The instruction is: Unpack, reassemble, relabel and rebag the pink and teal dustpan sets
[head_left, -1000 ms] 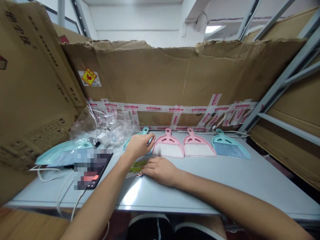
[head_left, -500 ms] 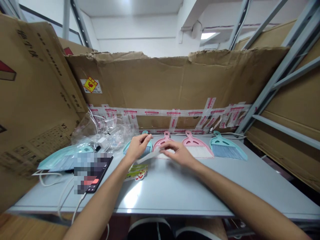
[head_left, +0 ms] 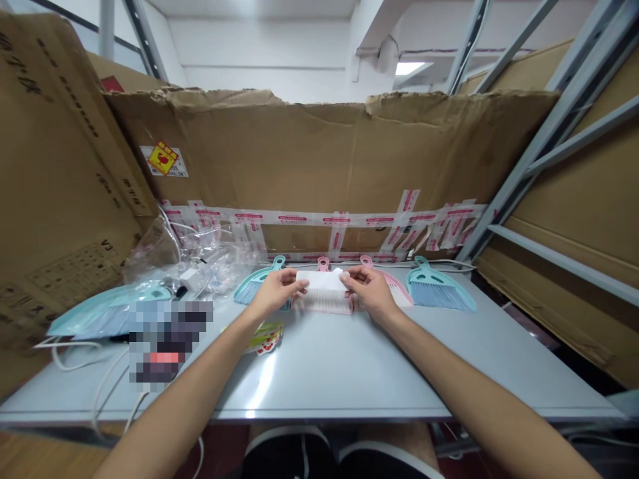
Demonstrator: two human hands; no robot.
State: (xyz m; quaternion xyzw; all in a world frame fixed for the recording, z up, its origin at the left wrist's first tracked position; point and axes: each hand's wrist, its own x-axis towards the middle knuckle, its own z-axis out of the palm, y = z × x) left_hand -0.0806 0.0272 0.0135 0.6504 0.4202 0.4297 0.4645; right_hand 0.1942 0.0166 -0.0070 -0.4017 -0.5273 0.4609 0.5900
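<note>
My left hand [head_left: 276, 291] and my right hand [head_left: 368, 291] pinch opposite ends of a white paper strip [head_left: 322, 280]. The strip lies across a pink dustpan-shaped brush [head_left: 325, 303], hiding the top of its head and leaving white bristles showing below. Just behind my left hand is a teal brush [head_left: 254, 287]. My right hand partly covers a second pink brush [head_left: 399, 295]. Beyond it sits a teal brush with blue bristles [head_left: 436, 296].
A printed card with a yellow-green label [head_left: 264, 338] lies on the grey table [head_left: 319, 379] near my left wrist. To the left are a large teal brush [head_left: 107, 314], a pixelated phone [head_left: 164, 339], a clear plastic bag [head_left: 152, 256] and white cables. Taped cardboard [head_left: 309, 159] stands behind.
Both hands have come together at the pink brush, and the white strip now lies flat across it, no longer slanted. The view has shifted slightly.
</note>
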